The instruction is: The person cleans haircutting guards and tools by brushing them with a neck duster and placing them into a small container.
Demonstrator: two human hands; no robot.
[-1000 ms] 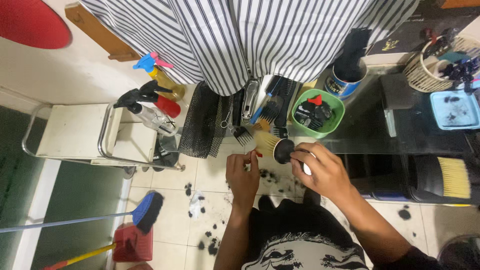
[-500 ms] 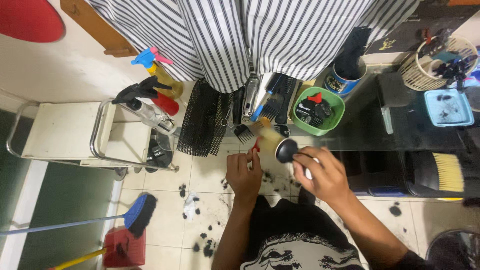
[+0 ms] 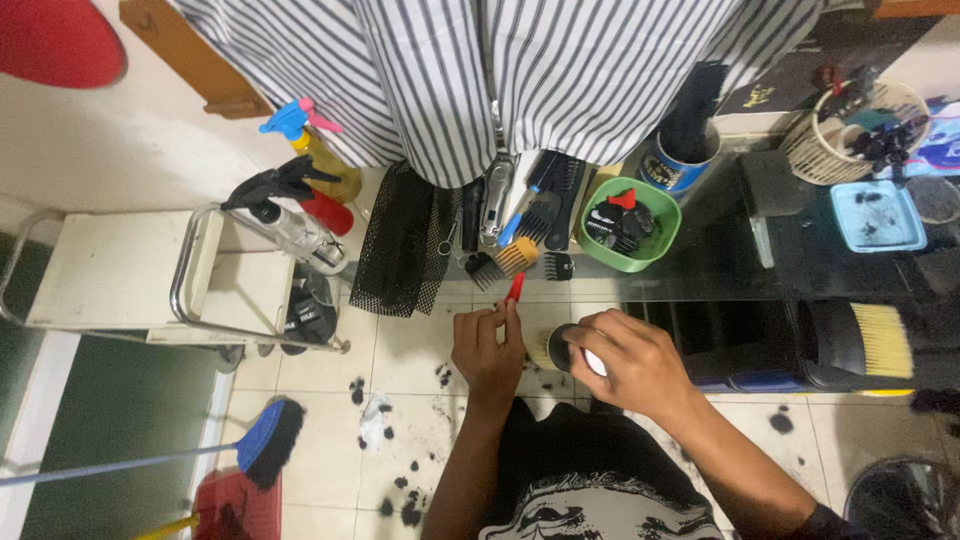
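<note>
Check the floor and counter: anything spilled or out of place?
Yes. Dark hair clippings lie scattered in clumps over the white tiled floor, beneath the left hand holding a small red-handled brush and the right hand gripping a black clipper.

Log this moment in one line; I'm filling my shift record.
left hand: pinches small red tool | right hand: grips black round brush | green bowl beyond

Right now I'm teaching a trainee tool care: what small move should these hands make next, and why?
Probably draw the small red brush, pinched in the left hand, down onto the head of the clipper that the right hand grips. The brush tip points away, above the clipper and clear of it, and hair clippings lie on the floor.
</note>
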